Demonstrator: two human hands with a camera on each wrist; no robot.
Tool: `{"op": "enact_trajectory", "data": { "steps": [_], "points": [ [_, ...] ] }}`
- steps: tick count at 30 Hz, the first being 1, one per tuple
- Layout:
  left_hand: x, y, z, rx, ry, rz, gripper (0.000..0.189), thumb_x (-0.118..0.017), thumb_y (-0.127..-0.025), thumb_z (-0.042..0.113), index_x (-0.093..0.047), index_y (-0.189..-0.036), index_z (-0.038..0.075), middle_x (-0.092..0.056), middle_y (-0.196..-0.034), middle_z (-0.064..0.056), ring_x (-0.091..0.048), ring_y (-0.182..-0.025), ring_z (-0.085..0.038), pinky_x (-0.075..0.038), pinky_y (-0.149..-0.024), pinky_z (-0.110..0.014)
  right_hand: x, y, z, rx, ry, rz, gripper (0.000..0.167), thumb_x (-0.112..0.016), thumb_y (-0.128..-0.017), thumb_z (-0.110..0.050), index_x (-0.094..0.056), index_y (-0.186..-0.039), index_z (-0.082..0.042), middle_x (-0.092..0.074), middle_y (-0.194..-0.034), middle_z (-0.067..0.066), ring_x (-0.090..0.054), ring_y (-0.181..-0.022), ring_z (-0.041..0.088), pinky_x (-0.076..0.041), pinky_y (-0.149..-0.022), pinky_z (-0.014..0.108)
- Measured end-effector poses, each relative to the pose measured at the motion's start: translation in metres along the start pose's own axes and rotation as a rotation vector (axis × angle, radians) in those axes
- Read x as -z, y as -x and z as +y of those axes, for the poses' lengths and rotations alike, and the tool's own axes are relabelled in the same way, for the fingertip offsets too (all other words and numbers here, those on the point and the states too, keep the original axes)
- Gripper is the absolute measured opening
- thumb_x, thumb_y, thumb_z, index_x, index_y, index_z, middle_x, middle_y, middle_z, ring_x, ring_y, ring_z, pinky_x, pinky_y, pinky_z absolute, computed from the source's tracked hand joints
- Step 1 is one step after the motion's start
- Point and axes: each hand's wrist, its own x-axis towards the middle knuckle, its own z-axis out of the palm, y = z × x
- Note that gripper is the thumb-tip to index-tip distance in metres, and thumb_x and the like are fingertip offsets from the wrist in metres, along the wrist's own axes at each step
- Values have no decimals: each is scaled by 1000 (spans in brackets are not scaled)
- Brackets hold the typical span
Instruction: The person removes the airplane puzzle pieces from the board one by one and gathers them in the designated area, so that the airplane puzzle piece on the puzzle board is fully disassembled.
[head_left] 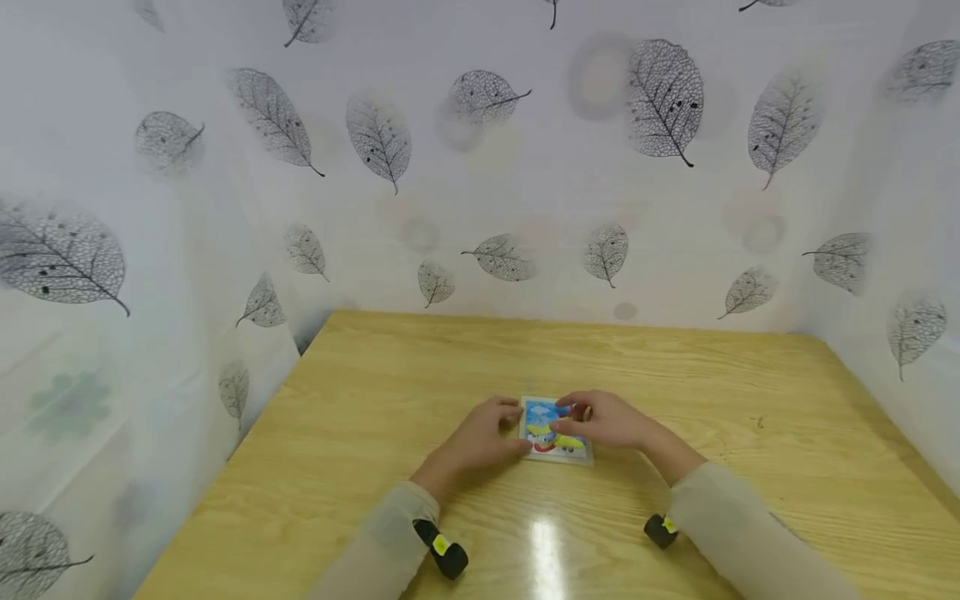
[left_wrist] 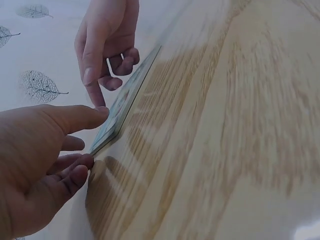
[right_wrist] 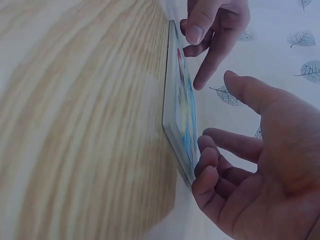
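A small flat picture board (head_left: 542, 411), thin and pale-edged with a blue, yellow and red picture, lies on the wooden table. At its left side, my left hand (head_left: 483, 437) touches the edge with its thumb near the front corner and its fingers further back. In the left wrist view, that thumb is straight and the other fingers are loosely bent. My right hand (head_left: 607, 419) reaches over the board's right part, thumb and index finger apart. The right wrist view shows its bent fingers (right_wrist: 206, 182) beside the board's edge and its thumb raised; I see nothing held between them.
The wooden table (head_left: 390, 367) extends around the board. Pale curtains (head_left: 525, 183) printed with dark leaves surround the table at the back and sides. Black straps with a camera (head_left: 450, 558) sit on both sleeves. Light reflects off the tabletop in front.
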Motion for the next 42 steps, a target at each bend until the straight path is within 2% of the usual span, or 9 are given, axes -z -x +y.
{"op": "enact_trajectory", "data": {
  "steps": [3, 8, 14, 20, 25, 31, 35, 39, 42],
  "points": [
    [-2, -2, -3, 7, 57, 31, 65, -80, -84, 34, -59, -138, 5, -53, -145, -4, -57, -118, -21, -49, -102, -40, -4, -9, 0, -27, 0, 6, 51, -68, -93, -44, -65, -127, -6, -66, -94, 1, -58, -77, 13, -48, -64, 28],
    [-6, -5, -7, -18, 150, 81, 64, -84, -81, 25, -60, -135, 1, -60, -129, -8, -58, -98, -14, -53, -82, -27, -9, -22, 0, -43, 17, 21, 45, -69, -93, -42, -68, -124, -10, -65, -91, -1, -56, -75, 13, -47, -64, 28],
    [-8, -4, -10, -30, 239, 139, 60, -83, -82, 17, -59, -134, -1, -65, -102, -8, -60, -86, -13, -53, -73, -22, -10, -31, -5, -14, 20, 1, 41, -68, -95, -37, -68, -123, -7, -65, -87, 1, -56, -69, 11, -47, -61, 27],
    [-9, -4, -8, -30, 266, 158, 53, -81, -84, 17, -63, -131, 2, -65, -111, -6, -62, -86, -10, -53, -75, -20, -8, -36, -13, -41, 37, 13, 34, -71, -93, -30, -70, -120, -8, -65, -87, 1, -57, -69, 12, -48, -62, 28],
    [-11, -6, -7, -61, 264, 186, 46, -82, -84, 15, -68, -123, -2, -65, -123, -10, -64, -87, -11, -53, -74, -18, -7, -37, -18, -10, 62, 3, 35, -73, -92, -25, -69, -119, -4, -64, -81, 0, -54, -65, 11, -45, -59, 26],
    [-9, -5, -7, -56, 232, 227, 42, -81, -85, 17, -69, -121, -2, -67, -118, -11, -65, -85, -11, -53, -72, -18, -12, -44, -21, 29, 62, 26, 34, -75, -90, -22, -69, -116, -1, -63, -79, -1, -53, -63, 10, -45, -58, 25],
    [-11, -6, -7, -36, 231, 239, 42, -81, -85, 17, -70, -120, -2, -67, -119, -11, -64, -84, -10, -53, -72, -18, -15, -47, -19, 14, 36, 53, 31, -76, -89, -19, -68, -113, 0, -61, -81, 2, -52, -65, 11, -44, -59, 25],
    [-16, -8, -8, -24, 239, 224, 42, -82, -84, 16, -70, -119, -2, -67, -117, -11, -64, -83, -9, -53, -72, -18, -17, -45, -15, -40, 25, 60, 31, -77, -88, -19, -67, -112, -1, -61, -89, 5, -54, -76, 16, -47, -68, 30],
    [-19, -9, -9, -7, 245, 224, 43, -82, -83, 16, -70, -120, -2, -68, -112, -10, -63, -82, -8, -53, -71, -18, -18, -44, -12, -70, 15, 63, 34, -77, -88, -21, -67, -115, -3, -66, -104, 9, -60, -93, 21, -51, -82, 38]
  ]
}}
